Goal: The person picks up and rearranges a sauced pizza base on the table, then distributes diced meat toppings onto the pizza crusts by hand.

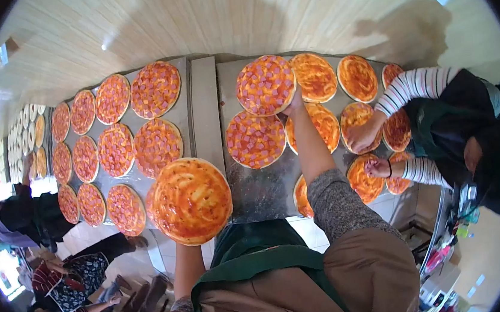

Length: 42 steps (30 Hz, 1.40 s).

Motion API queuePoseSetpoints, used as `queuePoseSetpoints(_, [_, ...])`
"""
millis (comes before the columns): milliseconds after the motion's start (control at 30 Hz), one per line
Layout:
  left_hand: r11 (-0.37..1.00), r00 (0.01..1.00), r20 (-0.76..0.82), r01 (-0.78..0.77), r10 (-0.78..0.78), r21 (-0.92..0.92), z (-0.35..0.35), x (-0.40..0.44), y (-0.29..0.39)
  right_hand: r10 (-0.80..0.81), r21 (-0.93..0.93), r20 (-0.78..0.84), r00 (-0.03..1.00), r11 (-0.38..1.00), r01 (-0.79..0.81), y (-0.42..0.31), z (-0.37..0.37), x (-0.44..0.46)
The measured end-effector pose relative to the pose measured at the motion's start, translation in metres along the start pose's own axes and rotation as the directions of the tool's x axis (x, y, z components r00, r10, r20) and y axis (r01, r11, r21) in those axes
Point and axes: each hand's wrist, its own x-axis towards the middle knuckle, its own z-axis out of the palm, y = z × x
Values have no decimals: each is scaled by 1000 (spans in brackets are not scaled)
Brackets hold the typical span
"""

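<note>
My left hand (188,250) is under a round pizza base spread with red sauce and some melted-looking yellow (189,201), bearing it above the table's front edge. The pizza hides most of those fingers. My right hand (295,102) grips the lower right edge of a pizza topped with pink ham cubes (265,85). It is at the back of the right-hand steel table, overlapping a sauced base (313,77) beside it. Just below lies another ham-cube pizza (255,138). A further sauced base (321,126) is partly covered by my right forearm.
Rows of ham-topped pizzas (116,149) cover the left steel table (184,78); a seam strip (206,112) divides the tables. At right, a co-worker in striped sleeves (417,87) reaches over several sauced bases (365,178). Other people (72,275) are at left.
</note>
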Motion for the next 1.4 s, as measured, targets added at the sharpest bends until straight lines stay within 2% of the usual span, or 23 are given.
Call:
queuePoseSetpoints(33, [1000,1000,-13,3,-3,-11,0,-1,-6,0,-49,-30,1000,999,-1,-1,2,13])
queuePoseSetpoints(167, [999,998,-46,34,-35,-33,0,-2,-29,88,54,47,995,994,-91,-2,-5,52])
queuePoseSetpoints(267, [997,996,-57,61,-64,-48,0,-4,-44,-6,-53,-95,996,999,1,-3,-12,58])
queuePoseSetpoints(300, [996,996,-60,67,-70,-51,1,-3,-46,18,-84,-163,987,996,-32,-4,-14,55])
queuePoseSetpoints(400, [995,994,-60,84,-88,-55,2,-2,-55,-89,-182,-438,895,983,9,7,-20,62])
queuePoseSetpoints(600, [985,986,-38,159,-161,-63,2,1,-78,-80,-374,-659,748,897,-234,0,0,65])
queuePoseSetpoints(633, [981,982,-36,180,-183,-73,0,1,-84,-272,-669,-578,770,698,-256,-3,-13,58])
queuePoseSetpoints(667, [975,977,-37,207,-210,-85,-4,-1,-91,-406,-871,-440,801,410,-270,-7,-32,46])
queuePoseSetpoints(733, [958,964,-23,261,-265,-116,-11,0,-106,-460,-967,-221,860,216,-133,-1,-28,-3])
queuePoseSetpoints(800, [934,945,-1,322,-326,-154,-21,0,-122,-471,-864,-148,869,489,118,4,32,-105])
queuePoseSetpoints(867, [891,916,55,399,-397,-215,-38,9,-136,-230,-703,-268,936,710,-27,17,36,-168])
queuePoseSetpoints(933, [852,886,126,465,-447,-243,-50,21,-150,-113,-691,-402,909,688,-220,38,41,-231])
queuePoseSetpoints(1000, [823,855,211,515,-474,-239,-54,29,-161,-196,-805,-447,873,514,-297,85,-2,-289])
queuePoseSetpoints(1033, [879,889,-34,445,-457,-171,-17,22,-158,-146,-688,-592,792,602,-404,119,-37,-319])
queuePoseSetpoints(1100, [893,879,-156,444,-450,-69,-4,25,-160,111,-318,-728,677,820,-476,151,-50,-356])
queuePoseSetpoints(1133, [887,878,-153,461,-453,20,-16,28,-164,299,-57,-683,667,888,-456,164,-37,-365])
queuePoseSetpoints(1167, [870,876,-160,476,-456,128,-29,33,-168,467,212,-582,666,878,-430,175,-26,-369])
queuePoseSetpoints(1233, [773,870,-176,490,-461,403,-72,46,-174,300,197,-638,709,954,-226,194,-22,-363])
queuePoseSetpoints(1300, [587,857,-208,481,-472,651,-114,45,-171,145,143,-668,730,988,-65,191,-5,-356])
queuePoseSetpoints(1333, [518,839,-232,496,-492,697,-124,36,-165,121,138,-676,727,990,-36,191,-6,-353])
queuePoseSetpoints(1400, [468,768,-309,602,-561,647,-142,8,-145,70,128,-693,717,991,27,186,-13,-350])
